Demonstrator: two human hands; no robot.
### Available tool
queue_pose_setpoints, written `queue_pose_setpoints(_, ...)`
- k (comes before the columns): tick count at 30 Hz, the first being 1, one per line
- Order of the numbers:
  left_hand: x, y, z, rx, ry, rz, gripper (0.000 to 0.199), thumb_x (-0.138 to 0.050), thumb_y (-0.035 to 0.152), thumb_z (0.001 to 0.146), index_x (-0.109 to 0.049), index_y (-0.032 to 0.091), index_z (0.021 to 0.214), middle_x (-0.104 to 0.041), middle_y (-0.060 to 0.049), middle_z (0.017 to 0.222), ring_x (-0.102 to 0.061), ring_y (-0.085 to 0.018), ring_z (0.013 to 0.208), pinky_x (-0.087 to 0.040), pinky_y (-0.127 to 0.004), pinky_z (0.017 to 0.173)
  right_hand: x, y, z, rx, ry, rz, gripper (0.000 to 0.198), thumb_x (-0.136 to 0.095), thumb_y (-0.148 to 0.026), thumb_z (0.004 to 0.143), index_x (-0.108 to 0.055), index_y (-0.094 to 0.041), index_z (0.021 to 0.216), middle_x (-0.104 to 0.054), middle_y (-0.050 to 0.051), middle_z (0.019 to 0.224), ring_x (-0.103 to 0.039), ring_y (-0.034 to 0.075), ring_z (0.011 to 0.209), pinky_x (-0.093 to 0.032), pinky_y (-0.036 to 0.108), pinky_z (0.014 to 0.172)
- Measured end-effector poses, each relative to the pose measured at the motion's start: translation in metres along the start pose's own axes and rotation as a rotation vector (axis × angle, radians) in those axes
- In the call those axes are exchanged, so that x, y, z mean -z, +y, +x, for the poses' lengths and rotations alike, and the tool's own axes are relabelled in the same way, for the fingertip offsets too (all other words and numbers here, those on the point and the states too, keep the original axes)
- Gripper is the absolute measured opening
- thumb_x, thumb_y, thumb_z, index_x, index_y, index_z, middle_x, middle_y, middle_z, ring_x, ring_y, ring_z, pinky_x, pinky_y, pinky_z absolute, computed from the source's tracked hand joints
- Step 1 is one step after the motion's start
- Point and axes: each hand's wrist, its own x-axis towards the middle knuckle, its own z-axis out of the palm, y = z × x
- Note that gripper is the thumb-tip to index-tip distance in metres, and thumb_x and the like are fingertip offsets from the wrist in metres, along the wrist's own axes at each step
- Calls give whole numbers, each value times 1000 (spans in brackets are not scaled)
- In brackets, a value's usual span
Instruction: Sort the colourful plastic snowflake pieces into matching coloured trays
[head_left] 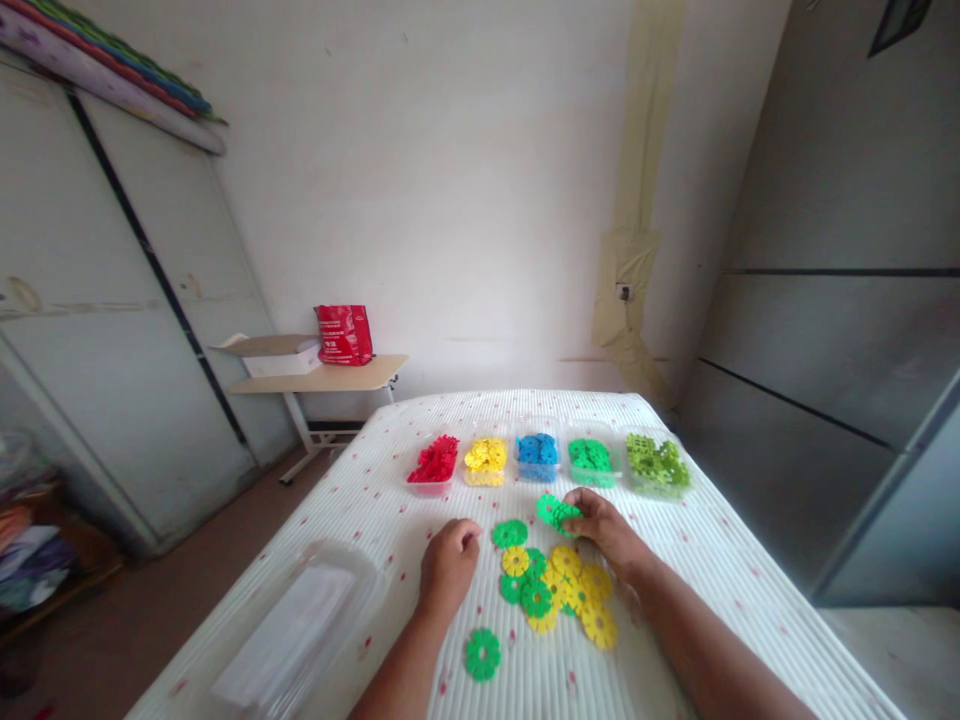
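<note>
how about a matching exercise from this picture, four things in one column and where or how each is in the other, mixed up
1. right hand
2. red bag
3. blue pieces
4. left hand

A. in the middle tub
B. curled, left of the loose pieces
C. holding green pieces
D. on the desk

Pairs: 1-C, 2-D, 3-A, 4-B

My left hand [450, 560] curls into a loose fist; my right hand [609, 535] holds a pinch, both bare forearms [705, 640] angling inward.
</note>
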Motion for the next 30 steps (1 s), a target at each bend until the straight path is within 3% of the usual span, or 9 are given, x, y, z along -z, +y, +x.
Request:
queue_pose_setpoints(4,0,-1,0,-5,4,-3,20,-47,6,74,-63,17,77,-67,-2,79,-59,-13,76,-42,-22,73,4,-2,-3,-8,-45,-29,32,-66,-24,59,-56,-20,89,-63,-1,81,-55,13,69,-41,26,65)
queue_pose_setpoints(12,-1,-3,0,-20,9,-3,20,-46,7,74,-62,18,76,-67,-1,79,-60,-13,76,-42,-22,73,8,-4,-5,6,-20,-55,29,-65,-24,58,-51,-23,83,-58,-4,77,-52,12,65,-40,24,60)
queue_pose_setpoints(15,-1,-3,0,-11,4,-14,20,-46,6,74,-63,18,77,-67,-2,80,-60,-13,76,-42,-22,74,13,-14,-7,53,47,-113,27,-64,-25,59,-50,-22,83,-56,-4,72,-51,11,62,-38,23,57)
queue_pose_setpoints(19,0,-2,1,1,-6,-17,20,-47,6,74,-63,19,77,-67,-1,80,-60,-13,76,-42,-22,74,23,-40,1,207,252,-257,26,-63,-29,60,-50,-21,81,-54,-3,66,-49,13,57,-35,24,50)
queue_pose_setpoints(22,0,-1,1,-10,0,-15,20,-47,6,74,-63,19,76,-67,-1,79,-60,-12,76,-42,-22,74,31,-64,19,337,411,-442,26,-61,-33,63,-53,-20,83,-58,1,72,-52,15,62,-39,27,54)
queue_pose_setpoints(26,0,-3,1,-20,6,-19,21,-46,6,74,-63,18,77,-67,-1,78,-60,-13,75,-42,-22,73,40,-82,41,406,592,-859,30,-60,-35,67,-60,-18,92,-62,7,85,-56,20,73,-42,32,64)
queue_pose_setpoints(30,-1,-5,1,-29,4,-28,21,-46,7,74,-63,18,77,-67,-1,78,-60,-13,75,-43,-23,73,46,-77,36,522,579,-1106,23,-48,-30,77,-63,-18,91,-62,9,89,-57,22,79,-42,34,72)
